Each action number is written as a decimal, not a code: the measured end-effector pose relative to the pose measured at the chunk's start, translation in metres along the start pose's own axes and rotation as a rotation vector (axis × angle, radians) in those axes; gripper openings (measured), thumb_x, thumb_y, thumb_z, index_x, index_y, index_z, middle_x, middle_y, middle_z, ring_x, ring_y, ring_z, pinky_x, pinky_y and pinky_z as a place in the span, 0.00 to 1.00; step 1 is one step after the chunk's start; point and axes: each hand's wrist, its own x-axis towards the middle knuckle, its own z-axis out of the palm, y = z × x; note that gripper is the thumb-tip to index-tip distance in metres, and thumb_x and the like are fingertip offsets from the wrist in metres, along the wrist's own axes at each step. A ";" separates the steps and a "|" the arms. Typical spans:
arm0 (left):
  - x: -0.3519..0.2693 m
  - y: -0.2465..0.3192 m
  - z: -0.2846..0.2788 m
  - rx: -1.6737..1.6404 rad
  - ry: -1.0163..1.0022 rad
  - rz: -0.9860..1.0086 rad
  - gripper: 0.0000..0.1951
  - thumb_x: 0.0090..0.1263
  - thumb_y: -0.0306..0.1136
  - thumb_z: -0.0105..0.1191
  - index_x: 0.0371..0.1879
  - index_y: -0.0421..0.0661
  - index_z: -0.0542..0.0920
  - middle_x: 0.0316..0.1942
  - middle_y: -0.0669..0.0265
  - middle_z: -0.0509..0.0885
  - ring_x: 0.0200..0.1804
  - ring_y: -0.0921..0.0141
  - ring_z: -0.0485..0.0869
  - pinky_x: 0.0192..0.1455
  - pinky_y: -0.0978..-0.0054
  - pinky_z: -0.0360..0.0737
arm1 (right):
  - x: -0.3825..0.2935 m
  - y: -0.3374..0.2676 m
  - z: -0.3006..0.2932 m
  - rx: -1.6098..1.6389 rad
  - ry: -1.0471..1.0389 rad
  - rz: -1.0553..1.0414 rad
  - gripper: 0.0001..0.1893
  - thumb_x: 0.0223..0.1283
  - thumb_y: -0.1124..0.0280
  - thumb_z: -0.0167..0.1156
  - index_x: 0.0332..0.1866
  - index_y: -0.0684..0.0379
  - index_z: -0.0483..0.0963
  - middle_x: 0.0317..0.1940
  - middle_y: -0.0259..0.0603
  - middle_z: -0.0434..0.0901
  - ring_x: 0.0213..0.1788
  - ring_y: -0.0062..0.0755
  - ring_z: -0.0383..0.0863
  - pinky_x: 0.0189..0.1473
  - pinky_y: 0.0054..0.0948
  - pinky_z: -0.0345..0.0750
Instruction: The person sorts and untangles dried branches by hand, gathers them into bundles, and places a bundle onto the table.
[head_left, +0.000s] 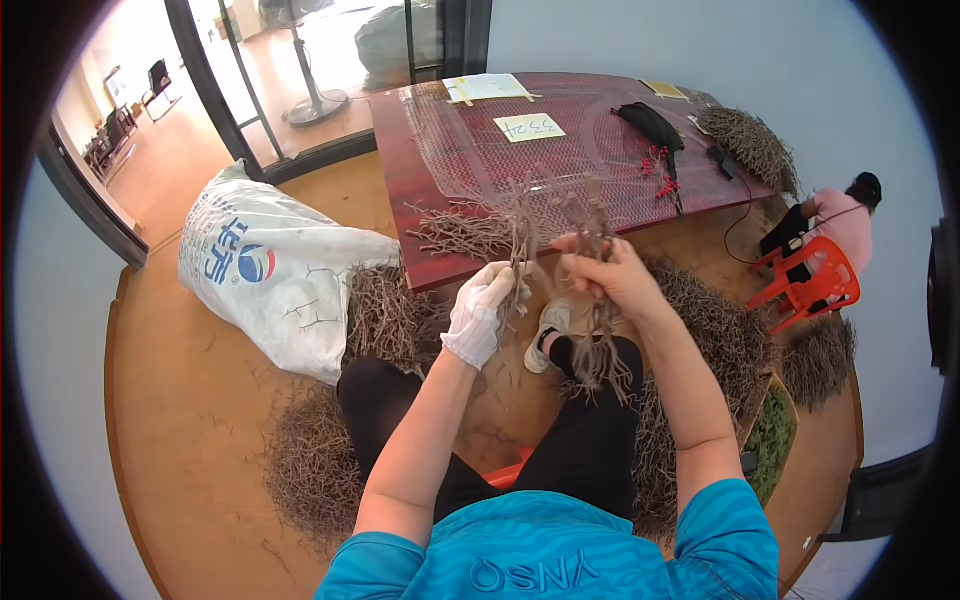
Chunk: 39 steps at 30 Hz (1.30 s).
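My left hand (484, 307), in a white glove, grips a few thin dry twigs (519, 240) upright near the table's front edge. Bare and slightly blurred, my right hand (611, 274) is closed around a thicker bundle of dry branching twigs (600, 360), which hangs down over my right knee and also sticks up above the fist. Both hands are held side by side above my lap. Just beyond the left hand, a loose pile of twigs (465, 231) lies on the corner of the dark red table (420, 274).
A white woven sack (292, 277) spills twigs (386, 315) at my left. Heaps of twigs lie on the floor left (311, 457) and right (705, 330). On the table are a black umbrella (651, 127), red berry sprigs (664, 172) and papers (529, 127). A person (840, 225) sits on a red chair (817, 277).
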 end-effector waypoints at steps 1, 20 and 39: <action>-0.001 -0.001 0.002 0.001 -0.007 -0.001 0.15 0.75 0.39 0.51 0.51 0.40 0.77 0.38 0.70 0.81 0.36 0.79 0.79 0.38 0.80 0.78 | -0.002 0.001 0.004 -0.001 0.007 -0.002 0.16 0.61 0.67 0.64 0.52 0.63 0.78 0.18 0.26 0.73 0.17 0.09 0.65 0.21 0.13 0.59; -0.035 0.007 0.033 1.208 0.173 0.770 0.09 0.70 0.29 0.52 0.42 0.42 0.84 0.40 0.60 0.84 0.40 0.64 0.82 0.47 0.71 0.78 | 0.000 0.039 0.018 -0.217 0.077 -0.007 0.08 0.62 0.69 0.61 0.37 0.63 0.79 0.20 0.30 0.78 0.21 0.16 0.73 0.25 0.21 0.69; -0.015 -0.016 0.005 0.525 0.188 0.112 0.15 0.71 0.39 0.52 0.43 0.38 0.81 0.32 0.67 0.82 0.35 0.77 0.77 0.39 0.77 0.75 | 0.001 0.070 0.019 -0.211 -0.217 0.095 0.24 0.55 0.57 0.70 0.51 0.63 0.78 0.35 0.36 0.84 0.38 0.21 0.80 0.44 0.27 0.76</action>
